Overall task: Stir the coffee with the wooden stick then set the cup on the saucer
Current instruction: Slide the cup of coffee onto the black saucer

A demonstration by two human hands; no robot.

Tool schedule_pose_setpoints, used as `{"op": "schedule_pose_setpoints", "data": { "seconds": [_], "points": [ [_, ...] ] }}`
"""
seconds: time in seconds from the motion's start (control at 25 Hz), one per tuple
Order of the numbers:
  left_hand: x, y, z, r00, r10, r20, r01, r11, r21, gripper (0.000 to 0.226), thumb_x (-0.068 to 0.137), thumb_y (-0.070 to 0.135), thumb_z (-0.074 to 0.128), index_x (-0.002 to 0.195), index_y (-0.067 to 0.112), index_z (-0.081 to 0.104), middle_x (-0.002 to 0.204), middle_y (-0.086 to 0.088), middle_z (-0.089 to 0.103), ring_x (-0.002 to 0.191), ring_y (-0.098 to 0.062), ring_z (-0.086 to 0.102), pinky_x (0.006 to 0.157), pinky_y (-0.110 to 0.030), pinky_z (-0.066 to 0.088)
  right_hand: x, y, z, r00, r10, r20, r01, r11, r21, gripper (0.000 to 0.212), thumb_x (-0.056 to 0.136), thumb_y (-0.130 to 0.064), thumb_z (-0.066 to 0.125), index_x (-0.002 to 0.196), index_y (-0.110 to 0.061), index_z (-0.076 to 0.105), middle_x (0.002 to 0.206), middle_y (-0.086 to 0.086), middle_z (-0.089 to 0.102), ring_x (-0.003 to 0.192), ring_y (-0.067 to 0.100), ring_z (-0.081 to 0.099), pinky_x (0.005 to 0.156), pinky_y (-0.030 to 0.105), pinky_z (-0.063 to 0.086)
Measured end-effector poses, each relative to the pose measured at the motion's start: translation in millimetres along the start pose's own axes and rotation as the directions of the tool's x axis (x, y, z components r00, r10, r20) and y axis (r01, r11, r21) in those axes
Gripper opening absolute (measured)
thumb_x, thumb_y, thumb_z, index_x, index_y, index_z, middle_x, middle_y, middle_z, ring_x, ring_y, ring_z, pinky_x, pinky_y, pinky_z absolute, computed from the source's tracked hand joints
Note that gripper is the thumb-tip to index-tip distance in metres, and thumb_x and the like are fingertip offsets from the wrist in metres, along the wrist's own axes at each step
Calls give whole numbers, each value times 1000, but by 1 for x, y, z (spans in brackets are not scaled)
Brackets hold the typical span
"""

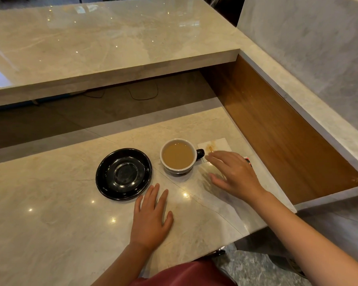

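A black cup (178,156) with a white inside holds milky coffee and stands on the marble counter, its handle turned to the right. To its left lies an empty black saucer (123,174), apart from the cup. The tip of the wooden stick (210,149) shows on a stained white napkin (216,144) right of the cup; the rest is hidden under my right hand (235,174). That hand hovers there with fingers spread and nothing in it. My left hand (151,217) lies flat on the counter below the saucer, fingers apart.
A raised marble ledge (112,65) runs across the back. A wooden side panel (277,129) walls the counter on the right. A small red and black object (248,161) peeks out beside my right hand. The counter's front right edge (254,228) drops to the floor.
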State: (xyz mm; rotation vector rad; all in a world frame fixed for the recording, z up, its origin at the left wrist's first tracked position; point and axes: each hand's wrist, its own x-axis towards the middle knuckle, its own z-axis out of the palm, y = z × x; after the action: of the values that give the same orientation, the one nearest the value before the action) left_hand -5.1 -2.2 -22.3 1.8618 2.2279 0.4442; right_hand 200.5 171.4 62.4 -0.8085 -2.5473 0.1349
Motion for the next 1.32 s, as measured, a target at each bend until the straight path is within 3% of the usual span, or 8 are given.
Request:
{"op": "schedule_pose_setpoints", "data": {
  "seconds": [0.08, 0.2, 0.28, 0.4, 0.56, 0.8, 1.0, 1.32],
  "points": [
    [-1, -1, 1, 1000, -7, 2, 7, 1000, 4, 59, 87, 48, 31, 141, 23, 34, 153, -8, 25, 140, -16, 5, 113, -41, 3, 25, -17, -1, 998, 22, 53, -22, 1000, -2, 58, 75, -35, 70, 127, -17, 51, 127, 14, 58, 117, 30, 54, 91, 42, 46],
    [-1, 0, 1, 1000, -8, -3, 8, 1000, -4, 59, 88, 48, 33, 141, 24, 33, 153, -8, 25, 140, -16, 6, 112, -40, 1, 57, -36, 5, 942, 124, 312, -124, 992, -20, 86, 72, -54, 68, 141, -35, 21, 153, 9, 25, 139, 30, 23, 108, 50, 29],
    [-1, -1, 1, 1000, 0, -11, -1, 1000, -12, 58, 87, 46, 35, 140, 22, 35, 151, -10, 28, 140, -19, 10, 111, -39, 2, 76, -41, 14, 890, 162, 426, -147, 987, -69, 94, 70, -60, 66, 142, -39, 9, 158, 5, 8, 143, 30, 9, 111, 54, 21],
    [-1, -1, 1, 1000, 12, -21, -12, 1000, -8, 58, 87, 45, 37, 140, 21, 36, 151, -10, 28, 140, -18, 9, 111, -40, 3, 98, -45, 27, 823, 182, 538, -136, 983, -124, 99, 67, -62, 67, 142, -40, 5, 158, 6, -1, 143, 33, 3, 109, 60, 21],
    [-1, 0, 1, 1000, 11, -22, -11, 1000, -3, 58, 88, 45, 36, 140, 21, 35, 152, -10, 26, 140, -19, 8, 111, -40, 1, 117, -48, 38, 746, 201, 635, -126, 979, -161, 105, 64, -60, 71, 142, -37, 5, 158, 9, 2, 142, 35, 8, 104, 60, 30],
    [-1, -1, 1, 1000, 9, -29, -9, 1000, 1, 58, 89, 44, 37, 141, 20, 35, 152, -10, 26, 140, -17, 4, 113, -41, 1, 127, -46, 42, 688, 182, 703, -55, 978, -200, 108, 59, -51, 79, 142, -32, 13, 147, 12, 28, 127, 35, 34, 90, 46, 44],
    [-1, -1, 1, 1000, -7, -12, 8, 1000, 11, 58, 89, 45, 36, 142, 21, 32, 153, -9, 25, 140, -17, 2, 111, -47, 3, 127, -46, 45, 721, 135, 680, -8, 983, -186, 100, 54, -51, 79, 135, -30, 24, 138, 13, 34, 119, 35, 37, 81, 42, 47],
    [0, -3, 3, 1000, -4, -12, 4, 1000, -15, 58, 89, 45, 37, 141, 21, 33, 152, -11, 27, 141, -22, 12, 111, -46, 6, 141, -68, 44, 791, 46, 610, 14, 996, -93, 95, 54, -55, 74, 133, -31, 28, 134, 13, 39, 116, 34, 39, 72, 37, 42]
  ]
}}
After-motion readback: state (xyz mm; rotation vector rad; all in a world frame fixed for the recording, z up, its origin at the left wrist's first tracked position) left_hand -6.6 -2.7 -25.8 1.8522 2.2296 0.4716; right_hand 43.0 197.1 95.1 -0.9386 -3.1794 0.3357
